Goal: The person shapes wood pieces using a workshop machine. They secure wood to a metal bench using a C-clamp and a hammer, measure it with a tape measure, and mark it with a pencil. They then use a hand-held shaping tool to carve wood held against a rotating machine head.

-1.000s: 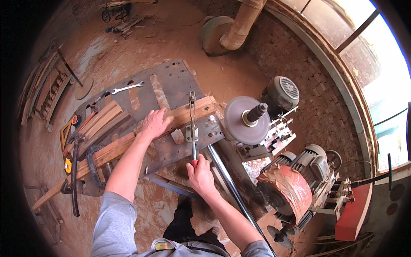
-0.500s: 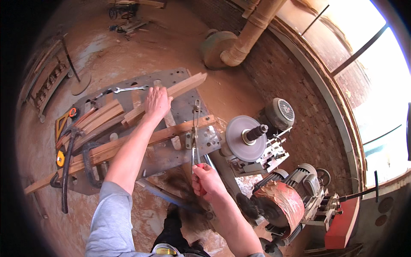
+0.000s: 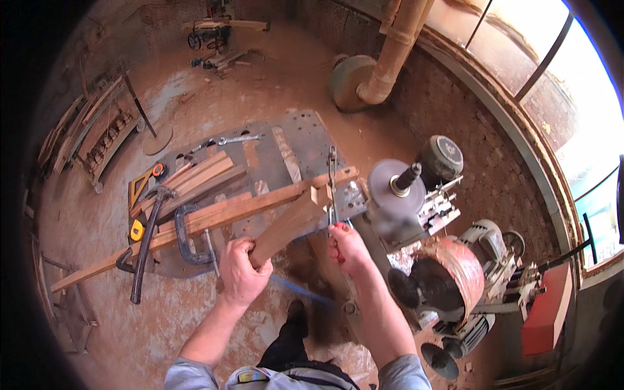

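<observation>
My left hand (image 3: 244, 272) grips the near end of a short wooden piece (image 3: 286, 224), raised at a slant over the table's near edge. Its notched far end comes close to a metal toggle clamp (image 3: 332, 170) on the right of the table. My right hand (image 3: 348, 247) is closed around the clamp's red handle. Beneath the short piece a long wooden strip (image 3: 224, 216) crosses the metal table (image 3: 305, 140), its left end jutting past the edge. A black C-clamp (image 3: 179, 235) sits over this strip, left of my left hand.
On the table's left are stacked wood strips (image 3: 195, 185), a hammer (image 3: 148, 240), a yellow tape measure (image 3: 136, 230) and a set square (image 3: 137, 187). A wrench (image 3: 240, 139) lies farther back. A grey disc machine (image 3: 388, 185) and a red-covered motor machine (image 3: 467, 266) stand close on the right.
My left hand has drawn the short wooden piece off the tabletop toward me and tilted it. My right hand stays on the clamp handle. The whole view has shifted.
</observation>
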The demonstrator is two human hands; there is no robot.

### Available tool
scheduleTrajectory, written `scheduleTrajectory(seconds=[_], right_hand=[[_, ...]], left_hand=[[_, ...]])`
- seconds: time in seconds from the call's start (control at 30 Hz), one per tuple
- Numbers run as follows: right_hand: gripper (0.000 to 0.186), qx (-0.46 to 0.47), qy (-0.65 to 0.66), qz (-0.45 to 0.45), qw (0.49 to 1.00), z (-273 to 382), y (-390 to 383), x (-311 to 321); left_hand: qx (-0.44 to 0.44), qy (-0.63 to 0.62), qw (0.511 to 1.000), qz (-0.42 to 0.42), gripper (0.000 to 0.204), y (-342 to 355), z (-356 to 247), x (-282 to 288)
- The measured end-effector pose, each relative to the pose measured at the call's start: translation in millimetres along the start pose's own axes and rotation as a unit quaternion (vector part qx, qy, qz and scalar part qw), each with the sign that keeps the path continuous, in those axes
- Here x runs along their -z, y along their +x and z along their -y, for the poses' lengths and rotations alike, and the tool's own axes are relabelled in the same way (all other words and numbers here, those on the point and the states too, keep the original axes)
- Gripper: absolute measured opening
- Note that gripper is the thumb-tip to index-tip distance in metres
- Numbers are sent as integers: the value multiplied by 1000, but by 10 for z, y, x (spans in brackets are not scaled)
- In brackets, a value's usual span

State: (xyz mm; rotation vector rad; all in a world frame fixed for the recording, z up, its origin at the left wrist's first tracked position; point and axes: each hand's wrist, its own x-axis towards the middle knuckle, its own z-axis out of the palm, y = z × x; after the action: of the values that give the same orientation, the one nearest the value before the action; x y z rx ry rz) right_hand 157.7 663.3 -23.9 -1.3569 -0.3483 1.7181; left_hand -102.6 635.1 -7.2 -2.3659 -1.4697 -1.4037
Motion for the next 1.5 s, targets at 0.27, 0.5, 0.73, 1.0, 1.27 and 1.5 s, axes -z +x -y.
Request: scheduleTrajectory(seconds=[0.27,0.5,0.73,1.0,1.27,1.5], right_hand=[[19,9,-9,-17,1000,-418,-584,320],[18,27,-3,-1,1000,-897,-1389,893],[21,10,3,-17,1000,-1487,-2638,1389],[17,34,10,-12,999,-2157,-3768,2494],[19,47,-24,-7,999,-2815,-4747,3176],[17,11,-45,-43,998,-3131,-5221,3468]], left_hand=[[89,-21,993,81,59,-1436,-557,308],[106,28,980,164,77,-2233,-1251,594],[136,38,977,162,77,-3119,-2259,1130],[140,84,977,139,78,-4158,-3533,1289],[173,64,970,161,79,-4763,-4299,1691],[395,-240,883,78,48,-4683,-4400,1773]])
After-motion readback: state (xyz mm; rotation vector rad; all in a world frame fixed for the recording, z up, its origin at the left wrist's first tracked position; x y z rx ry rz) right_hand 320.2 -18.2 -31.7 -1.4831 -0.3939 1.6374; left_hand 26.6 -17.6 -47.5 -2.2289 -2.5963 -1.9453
